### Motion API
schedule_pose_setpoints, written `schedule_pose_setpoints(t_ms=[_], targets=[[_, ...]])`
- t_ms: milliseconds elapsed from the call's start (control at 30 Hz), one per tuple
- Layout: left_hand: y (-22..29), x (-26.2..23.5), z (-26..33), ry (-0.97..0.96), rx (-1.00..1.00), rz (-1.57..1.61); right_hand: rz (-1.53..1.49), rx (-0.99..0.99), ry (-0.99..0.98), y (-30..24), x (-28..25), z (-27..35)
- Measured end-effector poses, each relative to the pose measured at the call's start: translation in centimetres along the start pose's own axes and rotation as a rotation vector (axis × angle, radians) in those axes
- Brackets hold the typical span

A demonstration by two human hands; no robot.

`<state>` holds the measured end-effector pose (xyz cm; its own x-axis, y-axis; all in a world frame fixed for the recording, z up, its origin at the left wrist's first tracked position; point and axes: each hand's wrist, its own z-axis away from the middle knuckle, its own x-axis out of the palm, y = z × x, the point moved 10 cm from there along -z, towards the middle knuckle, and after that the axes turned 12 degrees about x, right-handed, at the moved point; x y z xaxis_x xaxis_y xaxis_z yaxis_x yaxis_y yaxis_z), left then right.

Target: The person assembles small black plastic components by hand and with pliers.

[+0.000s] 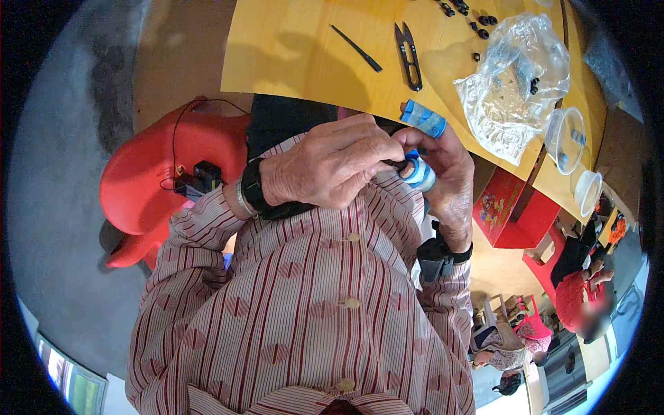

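- Small dark part [396,164]: b/w the 2 hands, in front of shirt, just off table edge; its detail's mostly hidden by fingers.
- L hand [339,162]: thumb + fingertips pinched on the part, back of hand up; prob. for fine control of sth tiny.
- R hand [449,166]: fingers bent in, thumb up against the part, prob. to steady it; can't tell if it grips fully.
- Blue finger wraps [423,120] on R index + thumb; prob. guard skin vs. rubbing.
- Hands close to body, prob. for a steadier hold.
- Table [297,59]: yellowish wood. Black snips [407,50] + thin pointed tool [357,49] lie apart, prob. w/in easy reach.
- Far R: loose black pcs [483,21], clear bag [501,93] w/ dark bits inside, clear tubs [588,194] nr edge.
- Room: red chair [138,180] to L on grey floor [62,207]; red box [496,207] under table to R; other ppl seated lower R, incl. person in red [570,301].
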<state>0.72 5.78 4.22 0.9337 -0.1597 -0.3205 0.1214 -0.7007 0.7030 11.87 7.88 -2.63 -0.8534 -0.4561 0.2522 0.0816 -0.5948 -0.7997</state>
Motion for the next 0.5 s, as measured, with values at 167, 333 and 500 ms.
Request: schedule_pose_setpoints(t_ms=[167,333,500], targets=[[0.0,-0.4,-0.1,0.041,-0.01,0.034,-0.173,0.041,-0.101,0.9,0.2,-0.2],[-0.4,-0.2,-0.1,0.069,0.003,0.053,-0.187,0.082,-0.104,1.4,-0.2,-0.4],[-0.1,0.0,0.0,0.046,0.038,0.032,-0.196,0.173,-0.109,2.0,0.3,-0.6]])
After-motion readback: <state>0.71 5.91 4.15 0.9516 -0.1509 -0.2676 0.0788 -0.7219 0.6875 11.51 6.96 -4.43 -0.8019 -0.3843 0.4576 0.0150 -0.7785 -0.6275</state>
